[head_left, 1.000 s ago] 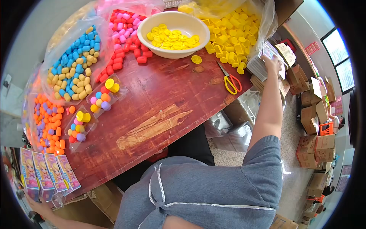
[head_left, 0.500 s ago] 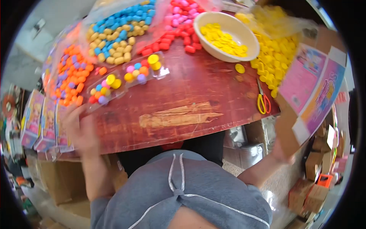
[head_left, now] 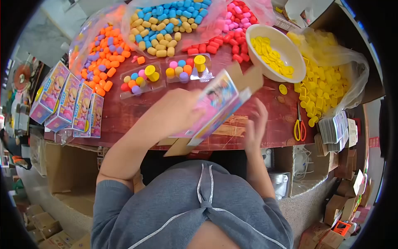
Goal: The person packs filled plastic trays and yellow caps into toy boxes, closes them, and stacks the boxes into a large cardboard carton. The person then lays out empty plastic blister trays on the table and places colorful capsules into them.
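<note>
My left hand [head_left: 184, 106] grips a printed cardboard box [head_left: 219, 95], which is tilted above the table with flaps open at both ends. Its front carries a pink picture, and its fingers are partly lost against the print. My right hand [head_left: 255, 126] is just right of the box, fingers apart, holding nothing. Behind the box lie two clear plastic trays, the left tray [head_left: 124, 92] and the right tray [head_left: 206, 74]. Each bears small coloured pieces and a yellow spool-shaped piece [head_left: 151, 74].
Heaps of orange and purple [head_left: 103, 62], blue and tan [head_left: 166, 29], and red and pink pieces [head_left: 238, 39] line the back. A white bowl [head_left: 275, 74] holds yellow discs beside a yellow heap [head_left: 323, 87]. Scissors [head_left: 300, 128] lie right; printed boxes [head_left: 68, 99] stand left.
The box has passed from my right hand at the far right to my left hand over the middle. My right hand has moved in beside it, and the view has shifted.
</note>
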A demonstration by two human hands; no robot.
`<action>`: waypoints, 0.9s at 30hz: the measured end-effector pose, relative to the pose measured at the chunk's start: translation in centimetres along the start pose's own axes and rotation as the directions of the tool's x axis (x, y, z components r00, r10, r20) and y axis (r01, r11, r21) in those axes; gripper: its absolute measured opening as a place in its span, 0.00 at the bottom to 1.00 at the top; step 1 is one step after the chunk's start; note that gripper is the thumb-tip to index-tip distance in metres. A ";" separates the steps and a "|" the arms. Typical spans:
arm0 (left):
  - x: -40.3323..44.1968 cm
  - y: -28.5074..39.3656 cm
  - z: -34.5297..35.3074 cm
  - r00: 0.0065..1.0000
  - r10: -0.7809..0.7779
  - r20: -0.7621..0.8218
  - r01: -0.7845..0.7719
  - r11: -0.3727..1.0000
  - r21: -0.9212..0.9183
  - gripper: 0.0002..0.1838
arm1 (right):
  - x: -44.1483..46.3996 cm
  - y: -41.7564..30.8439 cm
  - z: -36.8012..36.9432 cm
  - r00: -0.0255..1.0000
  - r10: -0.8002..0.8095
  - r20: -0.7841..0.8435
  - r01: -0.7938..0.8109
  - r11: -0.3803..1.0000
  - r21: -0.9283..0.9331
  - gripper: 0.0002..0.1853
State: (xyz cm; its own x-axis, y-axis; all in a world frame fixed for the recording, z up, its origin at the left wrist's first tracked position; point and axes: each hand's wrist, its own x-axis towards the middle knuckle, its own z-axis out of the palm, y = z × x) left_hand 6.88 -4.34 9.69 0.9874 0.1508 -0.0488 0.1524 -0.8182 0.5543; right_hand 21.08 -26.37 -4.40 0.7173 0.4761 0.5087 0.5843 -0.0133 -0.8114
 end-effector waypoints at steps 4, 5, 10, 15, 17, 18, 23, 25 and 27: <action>1.3 1.8 1.9 0.989 -0.031 0.147 0.002 0.981 0.192 0.16 | 1.6 -0.4 3.2 0.991 -0.024 0.134 0.027 0.999 -0.023 0.21; 1.7 2.0 2.3 0.979 -0.049 0.198 0.016 0.986 0.167 0.16 | 1.7 -0.1 3.4 0.990 -0.028 0.138 0.031 0.999 -0.019 0.21; 2.4 1.6 5.3 0.981 0.008 0.195 -0.020 0.998 0.063 0.24 | 1.4 3.1 3.1 0.957 0.236 0.167 -0.280 0.903 0.325 0.17; 3.1 -1.1 8.6 0.985 0.022 0.172 0.061 0.885 -0.462 0.42 | 1.4 4.4 0.9 0.959 0.118 0.259 -0.192 0.940 0.282 0.17; 3.5 -0.7 7.2 0.947 -0.068 0.315 0.194 0.901 -0.387 0.50 | 1.3 4.9 0.3 0.889 0.272 0.368 -0.383 0.883 0.272 0.18; 3.7 -0.6 6.5 0.917 -0.113 0.384 0.254 0.905 -0.341 0.54 | 1.0 5.0 0.0 0.841 0.345 0.418 -0.474 0.841 0.260 0.19; 4.9 -5.8 7.7 0.933 -0.238 0.269 0.296 0.934 -0.202 0.63 | -1.5 6.3 1.1 0.959 0.236 0.157 -0.196 0.952 -0.237 0.25; 4.8 -6.4 7.6 0.935 -0.248 0.253 0.310 0.918 -0.248 0.65 | -1.3 5.7 2.1 0.989 0.127 0.079 -0.084 0.908 -0.410 0.28; 3.0 -5.5 8.2 0.990 -0.138 0.029 0.137 0.886 -0.442 0.62 | -0.3 2.2 2.5 0.943 0.314 0.111 -0.332 0.919 0.215 0.27</action>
State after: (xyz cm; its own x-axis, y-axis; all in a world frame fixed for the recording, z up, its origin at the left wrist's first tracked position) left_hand 9.34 -3.98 -0.32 0.9576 0.2463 -0.1493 0.2510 -0.4594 0.8520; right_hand 21.16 -24.33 -7.06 0.8178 0.5423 0.1926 0.2171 0.0192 -0.9760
